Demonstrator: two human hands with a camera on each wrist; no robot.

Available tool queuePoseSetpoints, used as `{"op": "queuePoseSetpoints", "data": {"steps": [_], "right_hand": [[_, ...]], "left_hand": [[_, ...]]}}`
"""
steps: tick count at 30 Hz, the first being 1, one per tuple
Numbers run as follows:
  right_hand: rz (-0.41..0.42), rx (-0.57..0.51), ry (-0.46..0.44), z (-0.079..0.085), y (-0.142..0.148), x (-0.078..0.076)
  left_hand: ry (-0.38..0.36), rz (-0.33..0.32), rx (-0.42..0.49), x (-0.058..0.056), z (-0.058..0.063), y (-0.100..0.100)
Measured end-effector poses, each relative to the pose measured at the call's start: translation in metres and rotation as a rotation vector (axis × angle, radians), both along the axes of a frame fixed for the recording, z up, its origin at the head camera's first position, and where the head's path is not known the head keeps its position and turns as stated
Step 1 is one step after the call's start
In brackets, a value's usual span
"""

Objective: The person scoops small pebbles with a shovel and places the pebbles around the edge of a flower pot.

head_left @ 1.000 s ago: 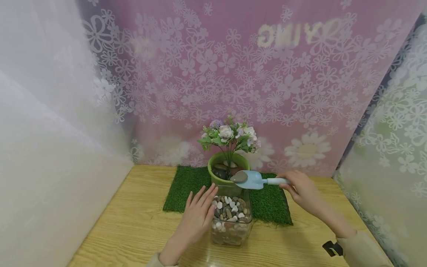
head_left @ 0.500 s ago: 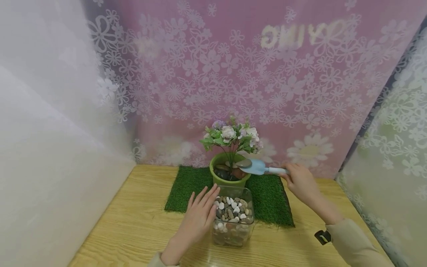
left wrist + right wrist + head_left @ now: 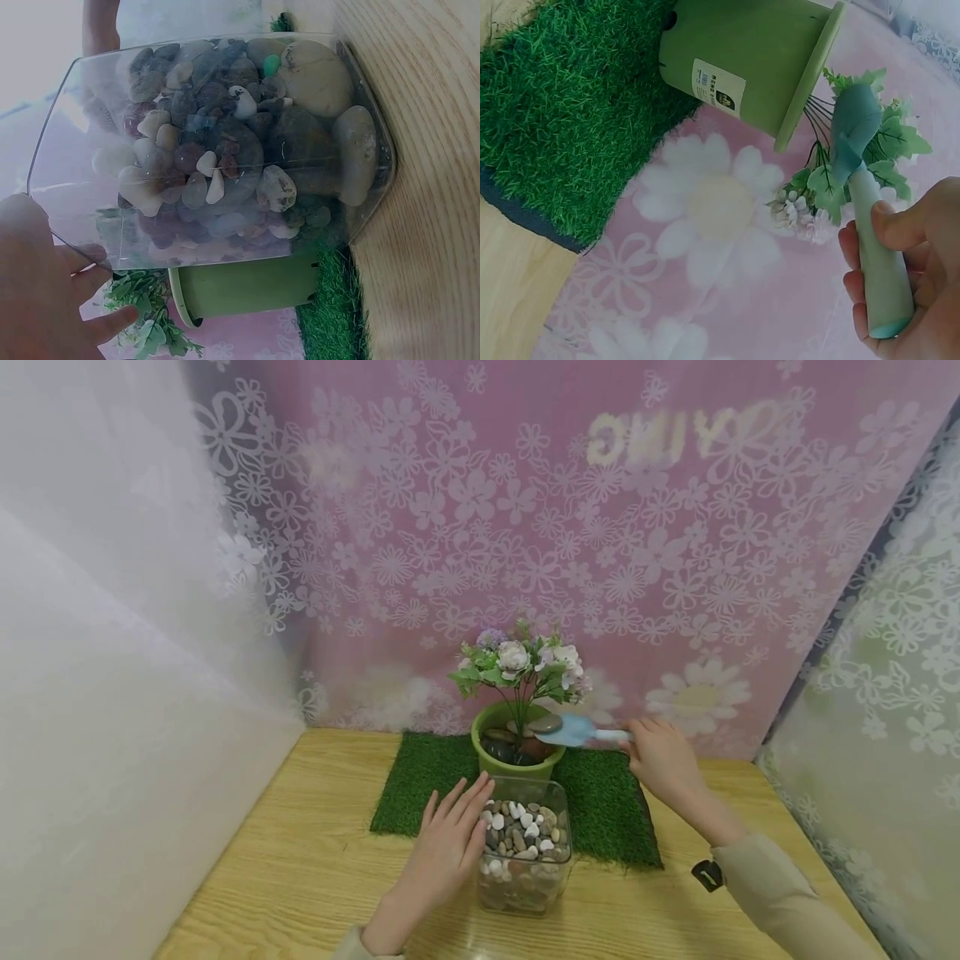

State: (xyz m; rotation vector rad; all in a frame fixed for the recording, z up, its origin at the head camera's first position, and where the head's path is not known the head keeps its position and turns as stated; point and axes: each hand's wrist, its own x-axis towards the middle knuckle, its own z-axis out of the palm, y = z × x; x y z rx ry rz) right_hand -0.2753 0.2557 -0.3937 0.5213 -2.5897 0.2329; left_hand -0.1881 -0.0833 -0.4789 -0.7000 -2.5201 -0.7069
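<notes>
My right hand (image 3: 663, 764) grips the white handle of a small light-blue shovel (image 3: 573, 732). A flat grey-brown stone (image 3: 545, 724) lies on its blade, over the right side of a green flowerpot (image 3: 521, 771). Larger stones (image 3: 498, 748) lie inside the pot around the stems of artificial flowers (image 3: 513, 660). In the right wrist view the shovel's handle (image 3: 881, 262) lies across my curled fingers. My left hand (image 3: 442, 852) rests with extended fingers against the left rim of a clear plastic container (image 3: 522, 893). Mixed pebbles (image 3: 217, 165) fill much of that container.
Under the pot lies a mat of artificial grass (image 3: 611, 814) on the wooden table (image 3: 285, 852). A pink flowered curtain (image 3: 420, 527) hangs close behind the plant, and pale sheets (image 3: 135, 677) close off both sides.
The shovel with its stone has risen and moved slightly right and back over the pot's rim. My right forearm has swung left, while my left hand keeps its place at the container.
</notes>
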Motion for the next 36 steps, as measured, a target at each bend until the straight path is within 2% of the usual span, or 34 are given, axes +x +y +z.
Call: {"op": "queuePoseSetpoints", "data": {"steps": [10, 21, 27, 31, 36], "right_hand": [[-0.014, 0.079, 0.006, 0.003, -0.008, -0.006], [-0.057, 0.19, 0.033, 0.012, -0.019, -0.002], [-0.053, 0.198, 0.128, 0.019, -0.021, 0.002], [-0.044, 0.186, 0.138, 0.021, -0.021, 0.001], [-0.026, 0.177, 0.163, 0.015, -0.021, -0.006]], "left_hand": [[0.004, -0.007, 0.005, 0.001, -0.001, -0.001], [0.008, -0.009, 0.01, 0.0, -0.002, 0.0], [0.007, -0.015, 0.028, 0.0, -0.001, 0.001], [0.008, -0.016, 0.029, -0.001, 0.0, 0.001], [0.004, -0.017, 0.032, -0.001, -0.001, 0.001]]}}
